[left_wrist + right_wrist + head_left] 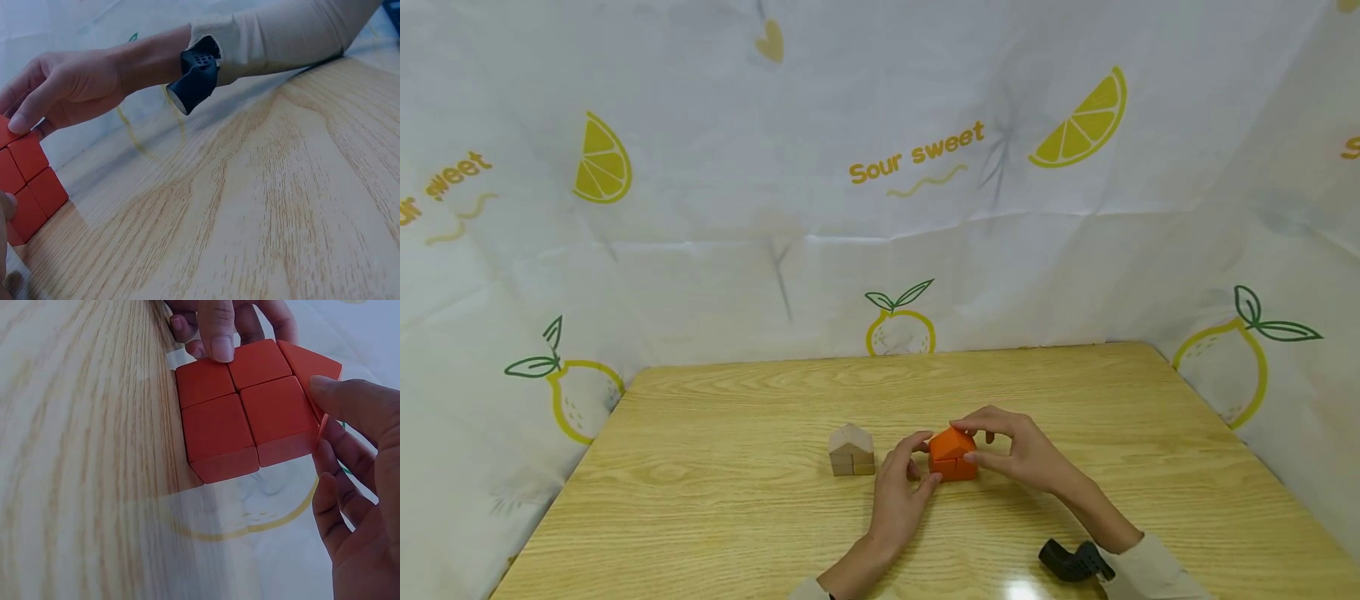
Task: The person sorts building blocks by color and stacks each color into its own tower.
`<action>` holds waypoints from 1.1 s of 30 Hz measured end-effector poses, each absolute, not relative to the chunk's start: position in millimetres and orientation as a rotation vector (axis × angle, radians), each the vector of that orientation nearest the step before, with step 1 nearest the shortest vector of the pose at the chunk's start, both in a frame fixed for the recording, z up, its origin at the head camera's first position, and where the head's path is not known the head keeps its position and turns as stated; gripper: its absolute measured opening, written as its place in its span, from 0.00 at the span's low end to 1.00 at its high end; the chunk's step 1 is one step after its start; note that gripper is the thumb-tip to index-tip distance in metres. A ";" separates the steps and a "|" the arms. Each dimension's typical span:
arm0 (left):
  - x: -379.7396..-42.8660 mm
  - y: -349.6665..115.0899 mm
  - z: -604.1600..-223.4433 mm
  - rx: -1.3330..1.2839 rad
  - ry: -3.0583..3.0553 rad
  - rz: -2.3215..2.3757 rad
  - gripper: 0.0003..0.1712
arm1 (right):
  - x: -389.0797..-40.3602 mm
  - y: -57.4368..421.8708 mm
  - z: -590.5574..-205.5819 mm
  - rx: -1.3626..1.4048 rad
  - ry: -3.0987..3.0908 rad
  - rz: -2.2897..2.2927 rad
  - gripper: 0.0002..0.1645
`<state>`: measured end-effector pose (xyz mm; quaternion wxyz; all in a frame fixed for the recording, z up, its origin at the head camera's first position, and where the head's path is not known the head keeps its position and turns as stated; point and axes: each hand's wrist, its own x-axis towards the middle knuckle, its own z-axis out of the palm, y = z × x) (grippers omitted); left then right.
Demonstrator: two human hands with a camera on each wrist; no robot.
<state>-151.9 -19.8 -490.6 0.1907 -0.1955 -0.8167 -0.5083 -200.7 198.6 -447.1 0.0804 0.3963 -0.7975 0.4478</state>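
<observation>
An orange block house stands on the wooden table, built of square blocks in two rows with a triangular roof block on top. My right hand pinches the roof block, thumb on its near face and fingers behind. From the left, my left hand holds the square blocks, with its thumb on a lower block and its other fingers partly hidden behind. In the left wrist view the same red-orange blocks show at the left edge, with the right hand above them.
A plain wooden block house of similar shape stands to the left of the left hand. A black device is strapped at the right sleeve. White sheeting with lemon prints hangs behind and beside the table.
</observation>
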 end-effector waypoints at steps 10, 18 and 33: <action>-152.4 -20.6 -491.9 -0.552 -2.303 -1.419 0.33 | -200.2 197.6 -445.6 1.201 -2.393 1.310 0.24; -151.8 -21.0 -491.2 -0.554 -2.300 -1.427 0.32 | -198.7 196.5 -442.9 1.203 -2.398 1.316 0.25; -151.5 -21.5 -492.1 -0.654 -2.206 -1.293 0.33 | -200.4 196.0 -442.3 1.198 -2.335 1.263 0.32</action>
